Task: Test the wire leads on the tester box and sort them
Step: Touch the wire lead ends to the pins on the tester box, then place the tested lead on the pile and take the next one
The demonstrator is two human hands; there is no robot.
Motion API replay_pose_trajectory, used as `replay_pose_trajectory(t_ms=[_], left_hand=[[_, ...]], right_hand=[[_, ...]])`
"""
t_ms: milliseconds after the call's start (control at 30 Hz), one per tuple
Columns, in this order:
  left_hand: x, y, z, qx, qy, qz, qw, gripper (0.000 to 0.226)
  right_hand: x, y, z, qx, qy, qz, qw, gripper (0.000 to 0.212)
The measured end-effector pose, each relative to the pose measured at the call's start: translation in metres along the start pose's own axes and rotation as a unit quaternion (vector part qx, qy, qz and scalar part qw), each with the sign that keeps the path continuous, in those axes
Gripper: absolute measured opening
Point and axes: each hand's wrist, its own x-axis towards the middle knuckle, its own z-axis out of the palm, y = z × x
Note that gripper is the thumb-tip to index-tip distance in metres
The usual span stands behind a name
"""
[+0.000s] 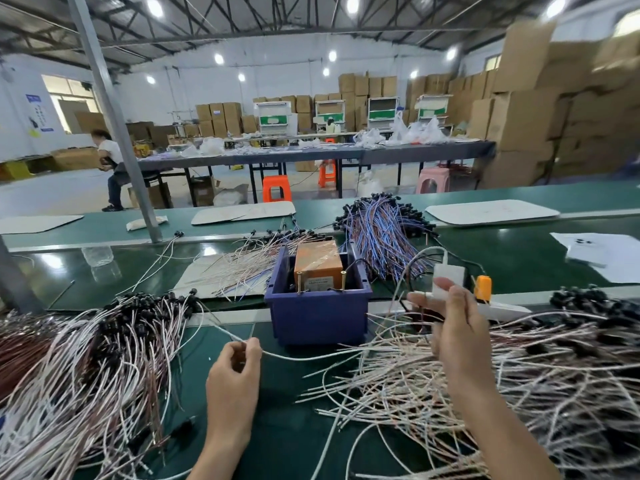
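Note:
An orange tester box (317, 265) with two upright brass posts sits inside a blue bin (317, 313) at the middle of the green table. My left hand (235, 372) is in front of the bin and pinches a white wire lead (304, 357) that runs right into the big pile of white and brown leads (485, 382). My right hand (453, 327) is raised to the right of the bin, with leads held in its fingers above that pile. Another heap of leads with black ends (104, 341) lies at the left.
A bundle of blue and purple leads (381, 226) lies behind the bin, with loose white leads (242, 271) on a sheet to its left. A white block (448, 280) and an orange part (483, 287) sit right of the bin. A grey post (138, 188) stands far left.

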Motion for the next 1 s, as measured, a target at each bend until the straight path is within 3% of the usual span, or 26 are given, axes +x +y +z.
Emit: replay_pose_trajectory(t_ms=[200, 367, 433, 533, 600, 700, 800, 900, 1000], left_hand=[[0.002, 0.002, -0.001, -0.009, -0.007, -0.015, 1.000, 0.048], [-0.001, 0.004, 0.000, 0.037, -0.023, -0.028, 0.999, 0.045], [-0.001, 0.003, 0.001, 0.064, -0.026, -0.027, 0.997, 0.044], [-0.003, 0.006, 0.001, 0.079, -0.024, -0.031, 0.996, 0.044], [-0.002, 0.007, 0.002, 0.090, -0.025, -0.027, 0.995, 0.046], [0.000, 0.008, 0.002, 0.099, -0.026, -0.023, 0.995, 0.048], [-0.002, 0.010, 0.004, 0.122, -0.047, -0.022, 0.991, 0.050], [-0.005, 0.012, 0.005, 0.134, -0.061, -0.016, 0.989, 0.051], [-0.005, 0.012, 0.004, 0.138, -0.062, -0.016, 0.988, 0.051]], right_hand=[[0.051, -0.041, -0.063, -0.131, 0.041, -0.026, 0.990, 0.028], [0.058, -0.054, -0.108, -0.229, 0.095, -0.059, 0.967, 0.026], [0.053, -0.057, -0.109, -0.317, 0.106, -0.064, 0.940, 0.032], [0.042, -0.056, -0.096, -0.497, 0.140, -0.118, 0.848, 0.037], [0.033, -0.056, -0.077, -0.517, 0.138, -0.171, 0.827, 0.033], [0.014, -0.046, -0.038, -0.435, 0.062, -0.229, 0.869, 0.027], [-0.014, -0.019, 0.010, -0.388, -0.088, -0.223, 0.890, 0.025], [-0.037, 0.023, 0.049, -0.435, -0.207, -0.219, 0.849, 0.028], [-0.048, 0.055, 0.068, -0.520, -0.254, -0.174, 0.797, 0.035]])
